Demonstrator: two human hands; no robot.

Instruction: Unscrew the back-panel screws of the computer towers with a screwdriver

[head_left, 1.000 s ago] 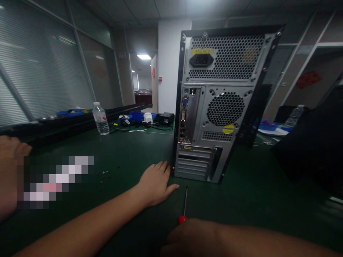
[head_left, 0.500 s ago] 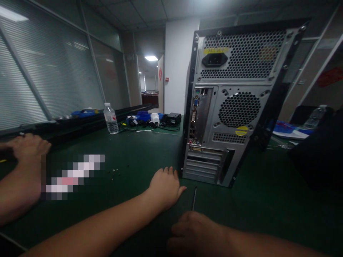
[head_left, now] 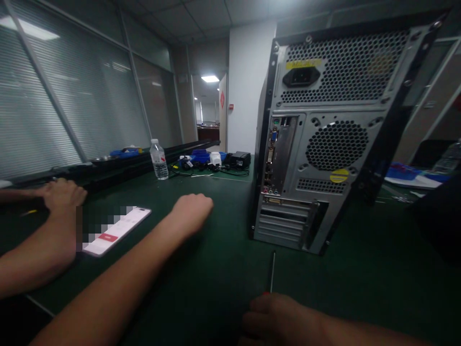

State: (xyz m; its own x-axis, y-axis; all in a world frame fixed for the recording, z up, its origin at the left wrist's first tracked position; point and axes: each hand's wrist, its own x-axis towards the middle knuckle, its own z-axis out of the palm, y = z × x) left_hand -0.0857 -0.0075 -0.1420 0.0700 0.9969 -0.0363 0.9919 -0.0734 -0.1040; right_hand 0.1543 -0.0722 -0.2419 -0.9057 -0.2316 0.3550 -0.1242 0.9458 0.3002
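Rear screws point(head_left: 309, 39) sit in the computer tower point(head_left: 336, 139) at one o'clock, untouched by the screwdriver point(head_left: 272, 271) my right hand point(head_left: 279, 315) grips; what my curled left hand point(head_left: 194, 211) holds I can't tell.

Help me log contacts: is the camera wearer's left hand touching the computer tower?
Apart. The head view shows a strip of green tabletop between the left hand and the computer tower.
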